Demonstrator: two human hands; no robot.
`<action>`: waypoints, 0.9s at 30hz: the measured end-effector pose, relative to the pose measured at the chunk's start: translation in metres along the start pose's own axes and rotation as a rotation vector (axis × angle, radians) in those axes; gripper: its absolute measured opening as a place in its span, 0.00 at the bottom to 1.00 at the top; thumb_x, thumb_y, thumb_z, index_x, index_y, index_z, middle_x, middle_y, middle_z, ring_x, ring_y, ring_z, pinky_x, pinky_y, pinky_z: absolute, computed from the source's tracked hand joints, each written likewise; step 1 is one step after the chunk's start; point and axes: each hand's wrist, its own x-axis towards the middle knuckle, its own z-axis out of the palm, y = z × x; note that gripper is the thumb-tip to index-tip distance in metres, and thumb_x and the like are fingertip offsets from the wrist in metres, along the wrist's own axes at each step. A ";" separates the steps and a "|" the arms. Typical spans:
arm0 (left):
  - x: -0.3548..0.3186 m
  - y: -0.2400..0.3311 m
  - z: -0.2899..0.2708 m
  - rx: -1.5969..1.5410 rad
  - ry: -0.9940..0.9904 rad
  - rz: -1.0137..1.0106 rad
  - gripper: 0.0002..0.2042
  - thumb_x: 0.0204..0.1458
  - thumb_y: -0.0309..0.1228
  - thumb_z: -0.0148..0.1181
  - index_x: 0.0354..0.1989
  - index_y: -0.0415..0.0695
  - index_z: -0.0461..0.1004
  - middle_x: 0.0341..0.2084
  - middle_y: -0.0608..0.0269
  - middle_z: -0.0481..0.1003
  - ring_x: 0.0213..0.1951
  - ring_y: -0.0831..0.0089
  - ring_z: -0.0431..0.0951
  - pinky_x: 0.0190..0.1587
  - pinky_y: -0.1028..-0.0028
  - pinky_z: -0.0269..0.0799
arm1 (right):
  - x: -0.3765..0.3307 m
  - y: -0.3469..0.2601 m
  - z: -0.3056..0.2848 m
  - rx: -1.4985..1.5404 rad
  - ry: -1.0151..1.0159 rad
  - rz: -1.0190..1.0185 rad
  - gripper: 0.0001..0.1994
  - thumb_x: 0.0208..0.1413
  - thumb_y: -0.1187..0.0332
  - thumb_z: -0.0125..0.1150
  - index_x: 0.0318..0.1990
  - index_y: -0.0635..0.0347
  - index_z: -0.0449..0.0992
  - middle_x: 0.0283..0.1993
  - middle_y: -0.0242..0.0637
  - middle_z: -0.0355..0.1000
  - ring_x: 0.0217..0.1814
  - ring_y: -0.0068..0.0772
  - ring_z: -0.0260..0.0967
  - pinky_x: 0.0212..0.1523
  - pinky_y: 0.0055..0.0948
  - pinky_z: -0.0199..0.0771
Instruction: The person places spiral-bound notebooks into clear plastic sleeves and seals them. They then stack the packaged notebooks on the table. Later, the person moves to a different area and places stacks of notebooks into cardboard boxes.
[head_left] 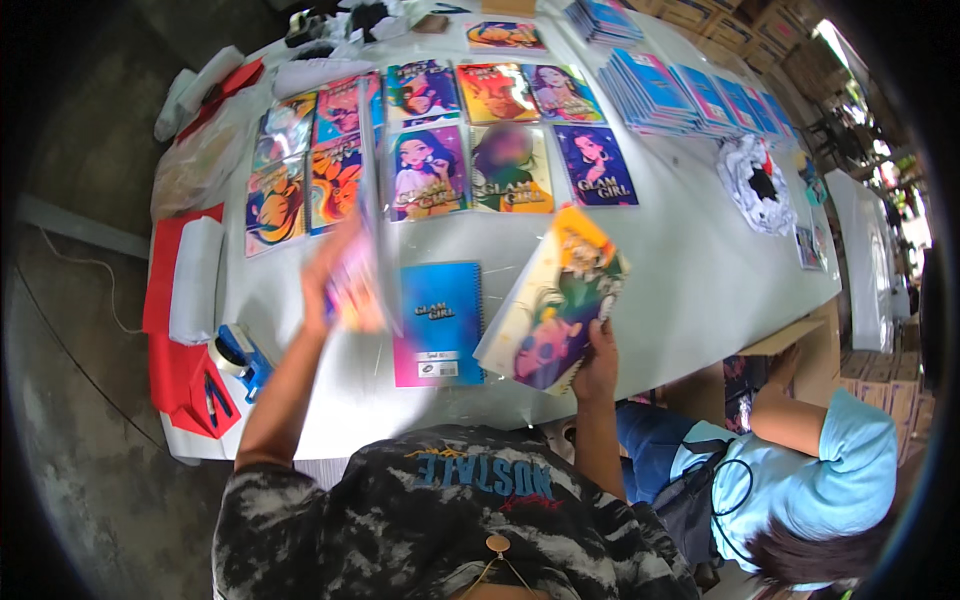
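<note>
My left hand (pixel 318 278) grips a spiral notebook (pixel 358 285) by its side, tilted steeply and smeared by motion, with what looks like clear film along it. In my right hand (pixel 597 368) is another notebook (pixel 560 310) with a colourful illustrated cover, tilted above the table; whether it is one or a small stack I cannot tell. Between my hands a blue and pink notebook (pixel 438 315) lies flat, its spiral on the right. Beyond them, rows of notebooks with drawn figures, such as a purple one (pixel 428 175) and a dark blue one (pixel 597 165), cover the white table (pixel 690 260).
Stacks of blue notebooks (pixel 645 90) stand at the far right, near a crumpled white bundle (pixel 755 185). A blue tape dispenser (pixel 243 360), a red box with pens (pixel 205 405) and a white roll (pixel 197 280) line the left edge. A person in light blue (pixel 800 490) reaches into a cardboard box (pixel 815 350) at right.
</note>
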 end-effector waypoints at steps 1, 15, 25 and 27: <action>-0.052 -0.018 -0.003 0.069 -0.099 -0.027 0.23 0.59 0.40 0.33 0.54 0.40 0.68 0.59 0.54 0.61 0.64 0.64 0.55 0.65 0.61 0.43 | -0.003 -0.007 0.025 0.041 -0.116 0.015 0.18 0.57 0.75 0.48 0.55 0.62 0.61 0.48 0.36 0.69 0.47 0.29 0.69 0.49 0.29 0.71; 0.069 -0.088 -0.013 0.643 0.092 -0.279 0.22 0.49 0.30 0.53 0.53 0.36 0.64 0.47 0.43 0.69 0.52 0.50 0.67 0.55 0.62 0.62 | 0.087 0.077 0.078 -1.732 -0.348 -0.388 0.27 0.40 0.70 0.66 0.50 0.59 0.63 0.37 0.43 0.68 0.40 0.44 0.64 0.44 0.39 0.64; 0.182 -0.147 0.019 0.987 -0.152 -0.738 0.19 0.39 0.35 0.57 0.37 0.33 0.72 0.34 0.42 0.74 0.36 0.54 0.76 0.44 0.63 0.71 | 0.315 0.099 0.132 -1.411 -0.334 -0.436 0.20 0.45 0.68 0.64 0.47 0.60 0.69 0.34 0.44 0.73 0.37 0.39 0.71 0.40 0.32 0.68; 0.172 -0.087 -0.017 0.548 0.053 -0.513 0.12 0.42 0.28 0.51 0.33 0.34 0.73 0.25 0.50 0.76 0.26 0.61 0.76 0.35 0.67 0.71 | 0.323 0.096 0.136 -1.261 -0.313 -0.324 0.18 0.46 0.67 0.63 0.45 0.61 0.71 0.33 0.41 0.74 0.36 0.29 0.71 0.40 0.26 0.69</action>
